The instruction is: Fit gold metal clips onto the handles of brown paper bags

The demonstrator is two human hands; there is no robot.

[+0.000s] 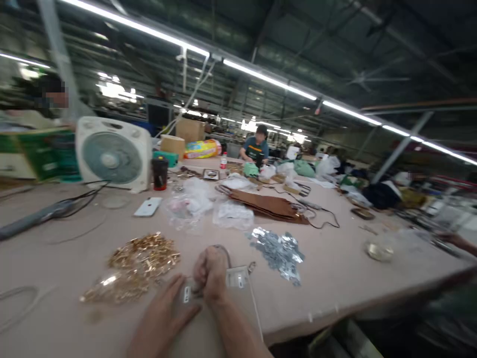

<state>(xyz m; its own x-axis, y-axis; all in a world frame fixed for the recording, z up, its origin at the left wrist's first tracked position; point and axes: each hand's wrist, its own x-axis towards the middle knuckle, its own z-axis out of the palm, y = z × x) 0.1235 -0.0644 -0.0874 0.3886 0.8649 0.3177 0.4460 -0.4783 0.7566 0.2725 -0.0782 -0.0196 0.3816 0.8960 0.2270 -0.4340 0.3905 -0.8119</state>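
A flat greyish-beige piece (238, 311) lies at the table's front edge, with a clear-looking panel and a small metal clasp at its far right corner. My left hand (164, 313) rests on its left side, thumb and fingers apart, next to a small pale rectangular fitting (187, 294). Curled fingers close my right hand (210, 273) over the middle of the piece; what they grip is hidden and blurred. Gold-coloured metal parts (149, 256) are heaped to the left, partly in a clear bag. Thin silver metal plates (279, 252) form a pile to the right.
Behind the piles lie plastic bags (233, 214) and stacked brown strips (266, 205). A phone (148, 207), a dark cup (160, 173) and a box fan (114, 155) stand or lie at the left. A cord (328, 219) trails at the right. A person (256, 146) works across the table.
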